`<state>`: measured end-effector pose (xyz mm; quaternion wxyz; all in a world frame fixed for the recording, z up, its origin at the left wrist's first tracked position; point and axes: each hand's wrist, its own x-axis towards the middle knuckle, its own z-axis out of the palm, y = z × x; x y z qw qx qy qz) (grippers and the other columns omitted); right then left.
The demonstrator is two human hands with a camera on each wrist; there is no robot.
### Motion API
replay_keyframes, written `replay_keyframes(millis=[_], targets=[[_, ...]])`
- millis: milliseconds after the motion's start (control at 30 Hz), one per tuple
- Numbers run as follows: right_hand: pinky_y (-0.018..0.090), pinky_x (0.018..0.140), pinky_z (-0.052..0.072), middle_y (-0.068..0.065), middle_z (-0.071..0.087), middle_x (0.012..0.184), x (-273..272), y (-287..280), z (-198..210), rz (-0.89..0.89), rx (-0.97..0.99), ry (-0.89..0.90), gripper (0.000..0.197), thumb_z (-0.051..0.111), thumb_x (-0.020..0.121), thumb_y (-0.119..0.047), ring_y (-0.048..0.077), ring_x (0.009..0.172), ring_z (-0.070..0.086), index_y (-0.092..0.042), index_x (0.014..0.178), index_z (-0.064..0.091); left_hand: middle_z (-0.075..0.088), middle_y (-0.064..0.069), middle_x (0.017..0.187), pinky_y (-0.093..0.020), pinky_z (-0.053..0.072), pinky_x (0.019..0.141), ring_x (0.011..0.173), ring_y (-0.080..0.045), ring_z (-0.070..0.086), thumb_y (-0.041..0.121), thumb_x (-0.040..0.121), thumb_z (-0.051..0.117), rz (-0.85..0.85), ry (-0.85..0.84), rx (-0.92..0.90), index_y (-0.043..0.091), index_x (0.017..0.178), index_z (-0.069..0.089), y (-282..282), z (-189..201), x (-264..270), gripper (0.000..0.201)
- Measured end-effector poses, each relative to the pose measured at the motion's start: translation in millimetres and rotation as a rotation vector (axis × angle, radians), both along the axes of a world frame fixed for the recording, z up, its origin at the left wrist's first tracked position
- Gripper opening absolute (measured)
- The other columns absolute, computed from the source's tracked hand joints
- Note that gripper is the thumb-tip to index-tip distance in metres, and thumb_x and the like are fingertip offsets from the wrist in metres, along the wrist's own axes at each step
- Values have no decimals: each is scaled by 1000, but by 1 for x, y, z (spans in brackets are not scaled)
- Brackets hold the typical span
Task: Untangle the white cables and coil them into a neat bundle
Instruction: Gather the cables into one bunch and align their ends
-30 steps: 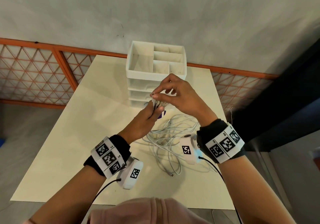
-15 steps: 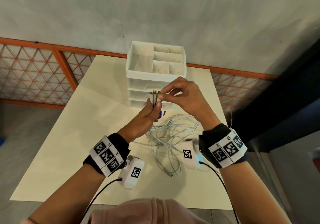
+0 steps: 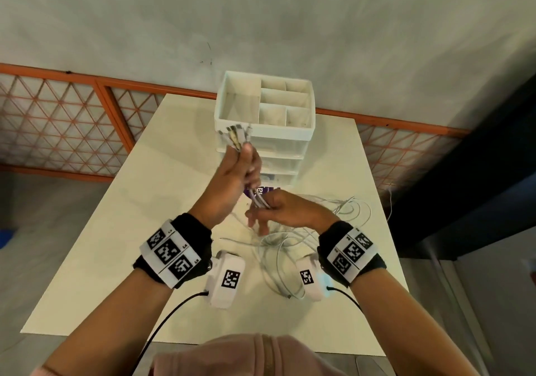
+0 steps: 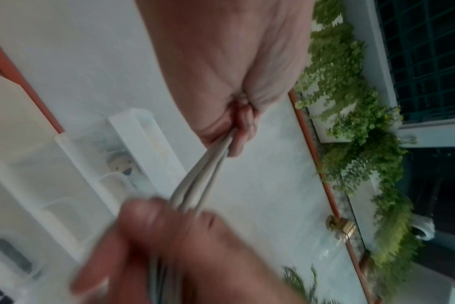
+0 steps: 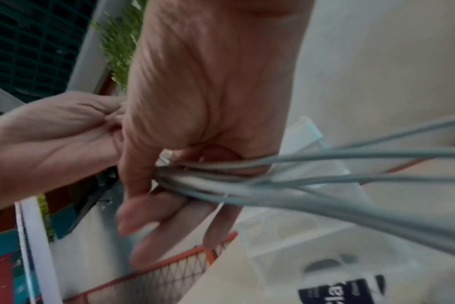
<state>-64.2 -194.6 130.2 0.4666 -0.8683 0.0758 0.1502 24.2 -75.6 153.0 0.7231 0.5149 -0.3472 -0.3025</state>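
Several white cables [image 3: 293, 242] lie tangled on the table, and their gathered ends rise into my hands. My left hand [image 3: 246, 159] is lifted in front of the organizer and grips the bunch in its fist, with the connector plugs [image 3: 235, 135] sticking out above it. Just below, my right hand [image 3: 262, 206] holds the same strands between thumb and forefinger, its other fingers spread. The left wrist view shows the cables [image 4: 203, 181] taut between both hands. Loose strands [image 5: 325, 185] fan out past the right hand [image 5: 169, 185] in the right wrist view.
A white drawer organizer [image 3: 290, 133] with open top compartments stands at the back of the cream table [image 3: 139, 207]. A purple-labelled item [image 3: 262, 191] lies at its foot. An orange lattice railing [image 3: 58, 131] runs behind the table. A dark surface borders the right side.
My left hand has risen with the plug ends. The right hand has left the plugs and slid down the strands toward the table, stretching the bunch between both hands.
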Motion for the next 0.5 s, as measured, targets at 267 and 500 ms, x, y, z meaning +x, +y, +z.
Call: replay_keyframes(millis=[267, 500], targets=[[17, 65, 42, -2, 65, 72, -29, -51, 4, -210, -93, -44, 21, 80, 72, -32, 1, 64, 56, -19, 79, 66, 30, 15, 53, -17, 31, 50, 49, -4, 27, 23, 105, 28, 389, 222, -115, 21, 71, 25, 32, -3, 54, 34], [25, 86, 46, 0, 68, 102, 8, -9, 19, -55, -131, -81, 40, 80, 72, -33, 15, 96, 63, -20, 104, 60, 30, 15, 55, -16, 34, 52, 49, -3, 27, 22, 105, 25, 252, 144, -67, 20, 71, 27, -1, -8, 12, 34]])
